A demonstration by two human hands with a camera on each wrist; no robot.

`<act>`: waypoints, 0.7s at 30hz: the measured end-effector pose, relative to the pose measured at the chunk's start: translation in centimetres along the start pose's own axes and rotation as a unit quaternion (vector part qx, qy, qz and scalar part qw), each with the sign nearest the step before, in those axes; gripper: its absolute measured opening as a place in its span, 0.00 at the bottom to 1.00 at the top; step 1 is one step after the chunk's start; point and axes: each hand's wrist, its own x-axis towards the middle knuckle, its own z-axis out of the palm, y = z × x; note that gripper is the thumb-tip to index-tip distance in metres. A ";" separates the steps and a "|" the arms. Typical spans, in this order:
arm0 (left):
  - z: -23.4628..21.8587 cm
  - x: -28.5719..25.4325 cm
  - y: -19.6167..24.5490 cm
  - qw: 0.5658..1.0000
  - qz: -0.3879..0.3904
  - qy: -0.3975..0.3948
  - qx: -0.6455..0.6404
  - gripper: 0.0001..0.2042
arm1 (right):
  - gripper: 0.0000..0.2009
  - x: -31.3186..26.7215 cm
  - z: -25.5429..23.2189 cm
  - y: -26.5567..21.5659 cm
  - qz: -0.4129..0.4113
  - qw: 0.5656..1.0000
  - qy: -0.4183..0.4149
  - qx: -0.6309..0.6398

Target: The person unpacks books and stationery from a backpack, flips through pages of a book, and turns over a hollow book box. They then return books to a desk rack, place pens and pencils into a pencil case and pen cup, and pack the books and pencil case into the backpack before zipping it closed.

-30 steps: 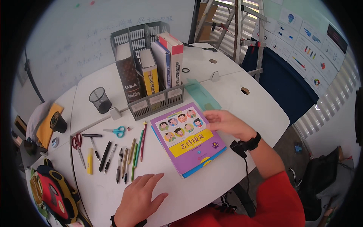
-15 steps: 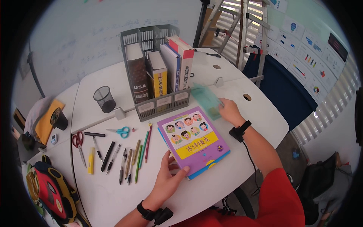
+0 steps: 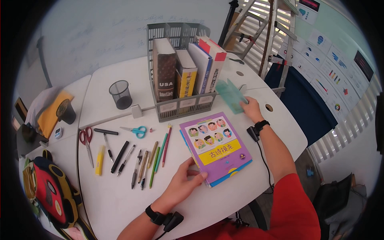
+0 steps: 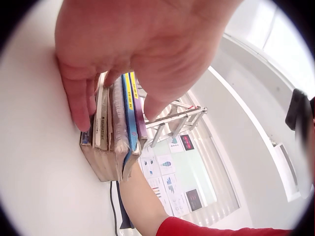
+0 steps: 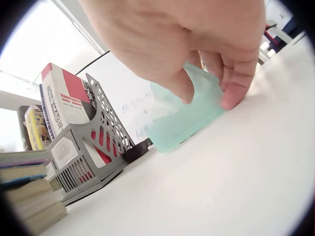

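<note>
A stack of books topped by a purple children's book (image 3: 216, 148) lies on the white table (image 3: 120, 200). My left hand (image 3: 198, 176) grips the stack's near left corner. In the left wrist view the thumb and fingers (image 4: 81, 110) clamp the edges of the stack (image 4: 115, 147). Farther right, my right hand (image 3: 245, 103) pinches a translucent green plastic sheet (image 3: 230, 94) and holds its near end tilted up off the table beside the file rack. The right wrist view shows the green sheet (image 5: 192, 118) between thumb and fingertips (image 5: 234, 96), its lower edge on the table.
A grey file rack (image 3: 182, 105) with upright books stands behind the purple book. To the left are a mesh pen cup (image 3: 121, 95), blue scissors (image 3: 138, 131), red scissors (image 3: 86, 140) and a row of pens and pencils (image 3: 140, 160). A red backpack (image 3: 46, 192) hangs at the table's left edge.
My right hand left the purple book, reached back to the green sheet and lifted its near end. My left hand moved from the bare table onto the stack's corner.
</note>
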 end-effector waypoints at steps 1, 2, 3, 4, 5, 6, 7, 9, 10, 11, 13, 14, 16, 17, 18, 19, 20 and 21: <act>-0.2 0.1 -0.4 1.000 0.000 0.005 -0.003 0.41 | 0.26 -0.1 0.2 1.0 -0.043 0.997 0.055 -0.024; -0.4 0.4 -0.9 0.999 -0.012 0.011 -0.041 0.39 | 0.28 -0.7 0.4 1.0 -0.087 0.989 0.108 -0.047; -0.5 0.5 -1.4 0.996 -0.024 0.018 -0.081 0.37 | 0.36 -1.5 0.4 1.3 -0.091 0.980 0.151 -0.090; -0.6 0.5 -1.6 0.996 -0.023 0.025 -0.088 0.37 | 0.36 -2.9 0.1 0.9 -0.096 0.981 0.142 -0.092; -0.6 0.5 -1.7 0.997 -0.012 0.019 -0.069 0.35 | 0.35 -4.7 -0.3 0.3 -0.098 0.983 0.146 -0.059; -0.7 0.6 -1.7 0.999 -0.002 0.014 -0.050 0.33 | 0.35 -6.5 -0.9 -0.6 -0.099 0.984 0.148 -0.027; -0.7 0.7 -1.5 0.998 -0.002 0.021 -0.058 0.33 | 0.33 -8.8 -1.7 -2.5 -0.019 0.998 0.036 0.057; -0.6 0.8 -0.9 0.999 -0.023 0.034 -0.025 0.31 | 0.30 -14.3 -3.7 -7.7 0.121 0.959 -0.146 0.210; -0.4 0.9 -1.1 0.998 -0.026 0.038 -0.030 0.31 | 0.27 -16.6 -4.0 -9.5 0.178 0.919 -0.212 0.280; -0.2 1.1 -1.1 0.998 -0.016 0.055 0.013 0.30 | 0.27 -18.0 -3.8 -9.9 0.179 0.919 -0.215 0.277; 0.2 1.8 -1.2 0.996 -0.005 0.068 0.051 0.29 | 0.26 -19.8 -4.0 -10.1 0.089 0.921 -0.278 0.258; 0.4 2.2 -1.4 0.989 0.021 0.092 0.109 0.29 | 0.26 -20.1 -4.2 -9.8 0.091 0.922 -0.279 0.253; 0.6 2.7 -1.9 0.978 0.049 0.119 0.164 0.29 | 0.24 -20.2 -3.9 -8.7 0.102 0.925 -0.249 0.267; 0.4 2.8 -2.1 0.978 0.048 0.120 0.163 0.29 | 0.24 -20.3 -3.8 -8.2 0.099 0.926 -0.251 0.264; 0.3 3.0 -2.3 0.978 0.046 0.121 0.161 0.29 | 0.23 -20.3 -3.8 -7.6 0.132 0.908 -0.246 0.313; 0.2 3.0 -2.5 0.978 0.047 0.124 0.159 0.29 | 0.22 -20.5 -3.8 -7.3 0.166 0.886 -0.240 0.360; 0.1 3.0 -2.8 0.980 0.052 0.126 0.146 0.29 | 0.22 -20.9 -3.9 -7.3 0.166 0.886 -0.242 0.358; 0.0 2.9 -2.9 0.981 0.058 0.128 0.134 0.29 | 0.21 -21.3 -4.0 -7.5 0.167 0.878 -0.231 0.386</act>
